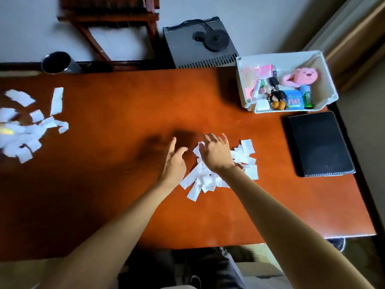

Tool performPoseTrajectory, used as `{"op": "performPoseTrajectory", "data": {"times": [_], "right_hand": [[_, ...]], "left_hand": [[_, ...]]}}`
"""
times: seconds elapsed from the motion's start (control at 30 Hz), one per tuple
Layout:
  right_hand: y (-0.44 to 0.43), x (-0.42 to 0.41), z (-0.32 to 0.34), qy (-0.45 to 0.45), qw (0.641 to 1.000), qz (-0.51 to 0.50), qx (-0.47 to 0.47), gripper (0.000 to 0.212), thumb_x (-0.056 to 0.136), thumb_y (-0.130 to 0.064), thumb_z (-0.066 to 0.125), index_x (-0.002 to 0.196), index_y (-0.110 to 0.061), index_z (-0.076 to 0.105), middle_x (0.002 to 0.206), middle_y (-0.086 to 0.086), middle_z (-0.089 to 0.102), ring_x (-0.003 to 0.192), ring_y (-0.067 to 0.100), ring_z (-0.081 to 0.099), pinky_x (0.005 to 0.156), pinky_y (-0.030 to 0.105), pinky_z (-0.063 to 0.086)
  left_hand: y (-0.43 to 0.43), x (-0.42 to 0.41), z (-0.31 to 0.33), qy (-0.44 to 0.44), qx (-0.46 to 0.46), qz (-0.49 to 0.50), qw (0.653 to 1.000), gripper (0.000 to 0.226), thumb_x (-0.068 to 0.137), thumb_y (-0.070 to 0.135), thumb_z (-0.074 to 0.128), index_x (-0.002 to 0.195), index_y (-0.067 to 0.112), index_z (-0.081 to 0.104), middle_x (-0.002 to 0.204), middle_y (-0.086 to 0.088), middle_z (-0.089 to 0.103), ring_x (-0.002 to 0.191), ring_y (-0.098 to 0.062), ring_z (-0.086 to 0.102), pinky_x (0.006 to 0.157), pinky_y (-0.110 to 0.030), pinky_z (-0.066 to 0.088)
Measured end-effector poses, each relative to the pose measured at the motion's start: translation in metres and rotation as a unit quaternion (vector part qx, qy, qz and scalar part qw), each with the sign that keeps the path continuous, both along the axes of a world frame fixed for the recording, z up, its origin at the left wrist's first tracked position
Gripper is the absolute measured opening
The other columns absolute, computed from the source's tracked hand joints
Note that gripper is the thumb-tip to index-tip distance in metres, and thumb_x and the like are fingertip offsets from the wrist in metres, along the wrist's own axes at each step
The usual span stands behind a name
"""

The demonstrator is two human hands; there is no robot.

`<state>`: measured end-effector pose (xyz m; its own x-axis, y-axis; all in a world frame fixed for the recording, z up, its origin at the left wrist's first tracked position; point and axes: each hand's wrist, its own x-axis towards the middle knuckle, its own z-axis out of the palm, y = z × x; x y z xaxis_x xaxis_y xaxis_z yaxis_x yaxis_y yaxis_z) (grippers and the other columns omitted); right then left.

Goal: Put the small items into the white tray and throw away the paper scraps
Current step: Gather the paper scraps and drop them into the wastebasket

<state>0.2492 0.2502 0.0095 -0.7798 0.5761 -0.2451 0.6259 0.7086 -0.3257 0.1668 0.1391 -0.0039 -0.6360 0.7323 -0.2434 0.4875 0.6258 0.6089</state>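
Toward the desk's (108,105) front edge, the left hand (174,161) beside and right hand (216,155) over a heap of scraps (196,181) spread empty fingers; light, limp, easily scattered paper, probably best scooped inward from both sides.

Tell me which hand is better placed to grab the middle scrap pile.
Right, probably. The right hand is spread open directly over the middle scrap pile; the left hand is open beside its left edge, over bare table.
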Motion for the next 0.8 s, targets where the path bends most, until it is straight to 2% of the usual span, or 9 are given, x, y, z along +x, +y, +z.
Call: {"op": "performPoseTrajectory", "data": {"times": [0.1,0.17,0.33,0.47,0.6,0.8], "right_hand": [[-0.025,-0.057,0.007,0.009,0.998,0.061,-0.014,0.042,0.096,-0.019,0.035,0.138,-0.011,0.037,0.137,0.015,0.045,0.118,0.036,0.051,0.103,0.040,0.033],[-0.048,-0.103,0.011,0.010,0.995,0.099,-0.031,0.043,0.097,-0.021,0.034,0.139,-0.013,0.035,0.141,0.014,0.040,0.116,0.037,0.052,0.099,0.040,0.037],[-0.109,-0.224,0.018,-0.023,0.982,0.175,-0.074,0.048,0.099,-0.026,0.030,0.146,-0.018,0.023,0.157,0.012,0.013,0.133,0.038,0.036,0.110,0.043,0.028],[-0.152,-0.324,0.016,-0.031,0.973,0.199,-0.115,0.050,0.100,-0.031,0.029,0.148,-0.023,0.017,0.159,0.005,-0.003,0.145,0.032,0.011,0.117,0.046,0.016],[-0.175,-0.420,0.005,-0.042,0.972,0.170,-0.155,0.051,0.101,-0.036,0.027,0.148,-0.027,0.012,0.158,0.004,-0.013,0.147,0.028,-0.008,0.118,0.049,0.010],[-0.178,-0.503,-0.024,-0.068,0.976,0.055,-0.198,0.054,0.100,-0.041,0.024,0.149,-0.024,0.006,0.158,0.006,-0.014,0.147,0.028,-0.005,0.119,0.046,0.011]], "left_hand": [[-0.027,-0.045,0.016,0.011,-0.001,0.090,0.996,0.038,0.096,-0.003,0.034,0.127,0.006,0.054,0.156,-0.009,0.018,0.144,-0.024,0.021,0.113,-0.027,0.022],[-0.051,-0.084,0.021,0.023,-0.011,0.142,0.990,0.037,0.096,-0.001,0.035,0.128,0.006,0.053,0.156,-0.009,0.018,0.144,-0.024,0.020,0.114,-0.029,0.021],[-0.116,-0.196,0.021,0.052,-0.044,0.220,0.973,0.036,0.096,0.006,0.041,0.130,0.007,0.052,0.155,-0.011,0.024,0.144,-0.026,0.019,0.117,-0.036,0.021],[-0.158,-0.294,0.021,0.081,-0.079,0.240,0.964,0.038,0.096,0.012,0.042,0.134,0.009,0.048,0.152,-0.012,0.030,0.143,-0.027,0.025,0.115,-0.040,0.025],[-0.178,-0.393,0.013,0.089,-0.108,0.267,0.953,0.045,0.096,0.015,0.043,0.141,0.010,0.038,0.156,-0.013,0.020,0.145,-0.031,0.016,0.117,-0.045,0.021],[-0.165,-0.494,-0.009,0.079,-0.159,0.184,0.967,0.057,0.098,0.020,0.039,0.149,0.015,0.014,0.159,-0.011,-0.002,0.147,-0.033,-0.002,0.116,-0.047,0.019]]}}
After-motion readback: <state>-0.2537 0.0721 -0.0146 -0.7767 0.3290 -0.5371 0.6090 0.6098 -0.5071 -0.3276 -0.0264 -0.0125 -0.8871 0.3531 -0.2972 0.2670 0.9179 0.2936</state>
